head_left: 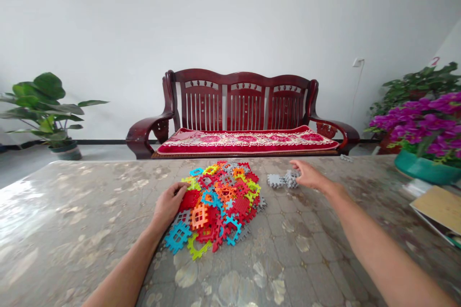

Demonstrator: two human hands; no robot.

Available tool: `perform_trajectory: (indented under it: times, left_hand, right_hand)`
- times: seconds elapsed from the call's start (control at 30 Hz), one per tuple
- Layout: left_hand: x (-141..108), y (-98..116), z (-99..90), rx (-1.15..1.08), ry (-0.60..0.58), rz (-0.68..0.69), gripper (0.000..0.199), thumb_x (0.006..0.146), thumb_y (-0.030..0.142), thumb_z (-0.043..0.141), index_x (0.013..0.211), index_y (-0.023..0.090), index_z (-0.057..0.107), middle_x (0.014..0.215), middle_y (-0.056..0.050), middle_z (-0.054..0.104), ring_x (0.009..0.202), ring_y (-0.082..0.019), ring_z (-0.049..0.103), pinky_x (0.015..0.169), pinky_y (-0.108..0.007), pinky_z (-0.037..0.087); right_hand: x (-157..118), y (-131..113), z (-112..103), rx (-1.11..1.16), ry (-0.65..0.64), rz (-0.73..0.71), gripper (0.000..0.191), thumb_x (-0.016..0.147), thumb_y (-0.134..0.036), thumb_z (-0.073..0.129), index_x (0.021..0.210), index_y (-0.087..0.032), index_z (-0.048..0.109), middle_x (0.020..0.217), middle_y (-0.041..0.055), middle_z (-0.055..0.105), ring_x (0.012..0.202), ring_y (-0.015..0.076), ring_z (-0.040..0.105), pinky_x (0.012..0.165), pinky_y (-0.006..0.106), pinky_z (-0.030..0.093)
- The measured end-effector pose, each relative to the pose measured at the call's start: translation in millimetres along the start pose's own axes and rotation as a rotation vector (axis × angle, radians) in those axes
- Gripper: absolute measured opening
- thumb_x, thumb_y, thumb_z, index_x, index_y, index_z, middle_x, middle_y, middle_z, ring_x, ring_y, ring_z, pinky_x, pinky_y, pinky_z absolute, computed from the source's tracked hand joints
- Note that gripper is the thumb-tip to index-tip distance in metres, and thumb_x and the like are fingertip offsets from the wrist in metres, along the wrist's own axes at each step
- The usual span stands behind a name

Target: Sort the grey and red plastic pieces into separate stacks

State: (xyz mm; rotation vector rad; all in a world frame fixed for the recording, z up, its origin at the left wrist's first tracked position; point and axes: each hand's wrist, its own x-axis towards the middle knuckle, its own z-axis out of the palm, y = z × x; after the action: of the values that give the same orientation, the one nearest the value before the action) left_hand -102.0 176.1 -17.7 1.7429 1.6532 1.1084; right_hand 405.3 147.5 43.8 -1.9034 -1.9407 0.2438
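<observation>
A heap of interlocking plastic tiles (225, 201) in red, orange, blue, lime and grey lies in the middle of the table. At its left edge rests my left hand (171, 205), fingers loosely bent against a red tile (189, 199); nothing is seen lifted in it. My right hand (309, 176) reaches beyond the heap's right side, over a small group of grey tiles (276, 181). Its forefinger is stretched out, and its fingertips are close to a grey tile (292, 179); contact is hard to make out. Blue (177, 237) and lime (199, 247) tiles form the heap's near edge.
Another grey piece (346, 158) lies near the table's far edge. To the right stand a green pot (427, 168) of purple flowers and a cardboard-coloured box or book (441, 207). Behind the glossy patterned table (252, 278) is a wooden bench (245, 100).
</observation>
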Motion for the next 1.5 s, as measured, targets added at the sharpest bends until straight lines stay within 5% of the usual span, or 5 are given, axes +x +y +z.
perform_trajectory:
  times: [0.23, 0.47, 0.93, 1.5]
  left_hand:
    - [-2, 5, -1.7, 0.052, 0.007, -0.006, 0.037, 0.081, 0.049, 0.047, 0.093, 0.023, 0.071, 0.1, -0.004, 0.076, 0.096, -0.025, 0.066, 0.086, -0.031, 0.048]
    - [-2, 4, -1.8, 0.05, 0.006, 0.003, 0.039, 0.081, 0.05, 0.047, 0.094, 0.023, 0.071, 0.099, -0.003, 0.076, 0.095, -0.025, 0.067, 0.084, -0.031, 0.049]
    - [0, 0, -0.7, 0.034, 0.001, -0.005, 0.038, 0.08, 0.05, 0.048, 0.096, 0.023, 0.071, 0.099, -0.003, 0.075, 0.095, -0.024, 0.067, 0.085, -0.03, 0.049]
    - [-2, 2, -0.6, 0.036, 0.005, -0.001, 0.038, 0.081, 0.05, 0.047, 0.095, 0.022, 0.07, 0.1, -0.003, 0.075, 0.095, -0.024, 0.067, 0.086, -0.031, 0.048]
  right_hand:
    - [2, 4, -1, -0.141, -0.118, -0.057, 0.089, 0.056, -0.016, 0.064, 0.142, -0.016, 0.043, 0.142, 0.0134, 0.052, 0.13, 0.0311, 0.047, 0.11, 0.042, 0.032]
    - [7, 1, 11, -0.214, -0.232, 0.001, 0.099, 0.053, -0.008, 0.061, 0.148, -0.019, 0.036, 0.137, 0.0128, 0.056, 0.126, 0.0304, 0.052, 0.104, 0.039, 0.04]
    - [7, 0, 8, -0.169, -0.207, -0.087, 0.083, 0.054, -0.005, 0.059, 0.135, -0.02, 0.054, 0.134, 0.0095, 0.061, 0.121, 0.0285, 0.057, 0.104, 0.036, 0.041]
    - [9, -4, 14, -0.201, -0.298, -0.104, 0.089, 0.054, -0.008, 0.062, 0.141, -0.015, 0.047, 0.135, 0.014, 0.058, 0.12, 0.0296, 0.056, 0.103, 0.037, 0.041]
